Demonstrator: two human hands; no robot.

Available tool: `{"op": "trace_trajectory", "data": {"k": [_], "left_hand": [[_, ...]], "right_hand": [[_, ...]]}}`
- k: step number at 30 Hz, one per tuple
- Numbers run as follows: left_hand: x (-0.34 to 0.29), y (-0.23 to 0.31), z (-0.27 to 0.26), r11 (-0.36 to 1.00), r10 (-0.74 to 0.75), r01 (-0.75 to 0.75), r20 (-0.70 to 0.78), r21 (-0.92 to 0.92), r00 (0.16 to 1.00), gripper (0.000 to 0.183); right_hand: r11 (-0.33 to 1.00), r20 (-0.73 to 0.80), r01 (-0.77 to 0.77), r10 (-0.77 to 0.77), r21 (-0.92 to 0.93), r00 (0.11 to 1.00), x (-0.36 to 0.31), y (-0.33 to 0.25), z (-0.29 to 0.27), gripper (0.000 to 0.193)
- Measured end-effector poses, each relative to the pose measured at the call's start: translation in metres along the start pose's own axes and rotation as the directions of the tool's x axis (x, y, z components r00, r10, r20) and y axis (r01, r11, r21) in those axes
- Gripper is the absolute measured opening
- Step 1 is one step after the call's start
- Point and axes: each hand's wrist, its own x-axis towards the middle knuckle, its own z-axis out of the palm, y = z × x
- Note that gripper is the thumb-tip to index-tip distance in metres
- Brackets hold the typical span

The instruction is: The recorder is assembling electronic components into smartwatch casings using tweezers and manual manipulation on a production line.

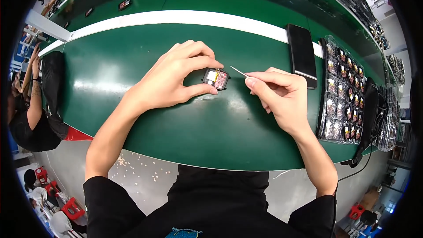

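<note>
Between the thumb and fingers of my left hand (176, 76) is an opened smartwatch case (215, 79), held by its edges on the green tabletop. Its inside faces up and shows a white block, a bit of yellow and a reddish circuit board. Just to its right, my right hand (282, 92) pinches a thin metal tool (238, 71), like a tweezer or pick. The tool's tip points up and left toward the case, a small gap apart from it. Whether the tool has one prong or two is too small to tell.
At the right lies a black phone-like slab (302, 55), beside a clear plastic tray (324, 105) of several small watch parts. A black cable (373, 110) runs by the tray. A white rail (176, 16) crosses behind. Another person (33, 110) sits at the left.
</note>
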Motion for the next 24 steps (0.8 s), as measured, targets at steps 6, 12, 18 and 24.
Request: {"op": "trace_trajectory", "data": {"k": [6,12,18,24], "left_hand": [[0.004,0.01,0.003,0.989,-0.052,0.066,0.105,-0.134,0.993,0.056],[0.005,-0.002,0.008,0.993,-0.034,0.046,0.106,-0.112,0.994,0.059],[0.007,-0.002,0.005,0.997,-0.004,0.013,0.11,-0.081,0.994,0.059],[0.006,0.002,0.006,0.993,-0.031,0.041,0.092,-0.109,0.995,0.061]], "right_hand": [[0.938,0.002,0.249,-0.256,-0.243,0.967,0.001,0.012,-0.007,0.012],[0.901,0.035,0.281,-0.285,-0.332,0.958,0.007,0.015,0.002,0.009],[0.859,0.056,0.338,-0.344,-0.385,0.937,0.008,0.018,0.005,0.007],[0.873,0.049,0.31,-0.315,-0.376,0.948,0.007,0.019,0.004,0.012]]}}
